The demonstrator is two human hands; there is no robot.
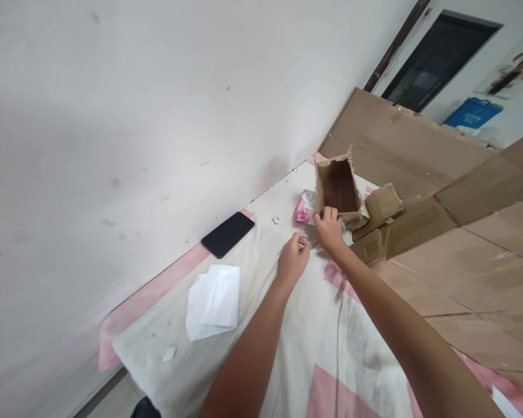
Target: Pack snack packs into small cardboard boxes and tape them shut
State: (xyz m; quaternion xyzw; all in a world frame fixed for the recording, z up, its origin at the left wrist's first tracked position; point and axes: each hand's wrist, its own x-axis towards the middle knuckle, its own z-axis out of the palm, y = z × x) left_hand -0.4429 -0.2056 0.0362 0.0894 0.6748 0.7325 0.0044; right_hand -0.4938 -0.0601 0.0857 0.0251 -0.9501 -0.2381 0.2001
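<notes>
An open cardboard box (339, 186) with ragged torn edges has its brown inside facing me, toward the far end of the cloth-covered surface. My right hand (330, 229) is closed on the box's near edge, fingers over the rim. Just left of it and lower, my left hand (294, 255) has its fingers curled inward, apart from the box. Whatever those fingers hold, if anything, is too small to make out. A pink packet (304, 206) with a floral print lies against the box's left side.
A black phone (228, 234) and folded white paper (213, 303) lie on the pink and white cloth (261, 371) along the wall. Small paper scraps (276, 220) are scattered about. Tall cardboard panels (475, 273) stand on the right, with a small cardboard piece (381, 208) beside the box.
</notes>
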